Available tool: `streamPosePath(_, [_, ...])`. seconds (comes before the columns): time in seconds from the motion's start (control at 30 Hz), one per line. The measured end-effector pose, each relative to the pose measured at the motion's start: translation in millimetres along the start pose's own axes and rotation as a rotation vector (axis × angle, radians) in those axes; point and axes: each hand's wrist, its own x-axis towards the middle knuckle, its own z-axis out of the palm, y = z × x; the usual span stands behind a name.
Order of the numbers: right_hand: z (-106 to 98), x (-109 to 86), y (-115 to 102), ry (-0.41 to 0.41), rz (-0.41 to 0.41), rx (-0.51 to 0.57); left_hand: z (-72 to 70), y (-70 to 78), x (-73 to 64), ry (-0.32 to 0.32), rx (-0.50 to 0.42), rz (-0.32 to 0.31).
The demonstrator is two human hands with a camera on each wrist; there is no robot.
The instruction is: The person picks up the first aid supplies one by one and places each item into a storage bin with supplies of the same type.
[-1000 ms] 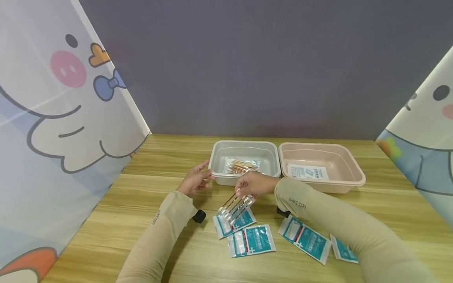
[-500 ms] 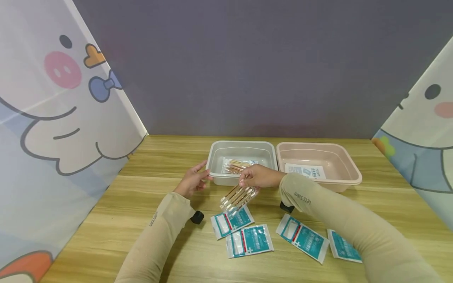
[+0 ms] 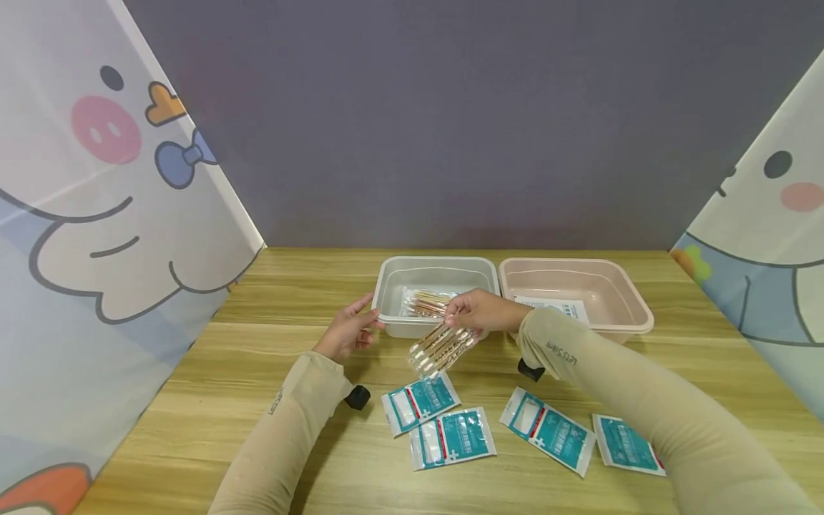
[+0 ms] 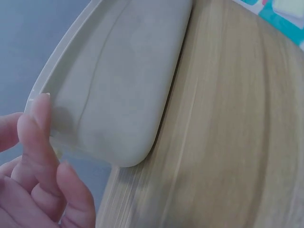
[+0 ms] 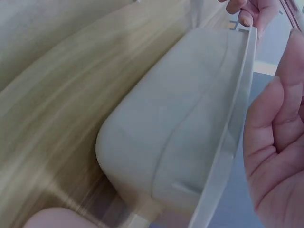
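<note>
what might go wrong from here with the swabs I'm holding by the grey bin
The right grip pinches the swab packet near one end, so it might slip.

The packet hangs mostly in front of the grey bin, so if dropped it would probably land outside, perhaps on a teal packet.

The left grip touches the bin's near left corner, so a bump could shift the bin.
</note>
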Motion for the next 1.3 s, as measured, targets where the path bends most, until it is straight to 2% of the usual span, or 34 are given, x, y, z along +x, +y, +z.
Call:
streamPosePath(0.23, [-10, 0.0, 0, 0.02, 0.011, 0.0, 0.0, 0.7, -1.7, -0.003, -0.013, -0.004])
streamPosePath(0.4, [-19, 2.5, 1, 0.04, 0.031, 0.052, 0.5, 1.7, -3.0, 0.004, -0.015, -0.005])
streamPosePath(0.7, [-37, 8.8, 3, 0.146, 0.087, 0.033, 1.1, 2.5, -2.9, 0.008, -0.006, -0.007])
streamPosePath(1.0, [-37, 21.6, -6, 0.161, 0.109, 0.03, 1.0, 4.5, -4.0, 0.005, 0.004, -0.017])
streamPosePath(1.3, [-38, 44.8, -2, 0.178, 0.131, 0.069, 4.4, 5.6, -2.9, 0.025, 0.004, -0.028])
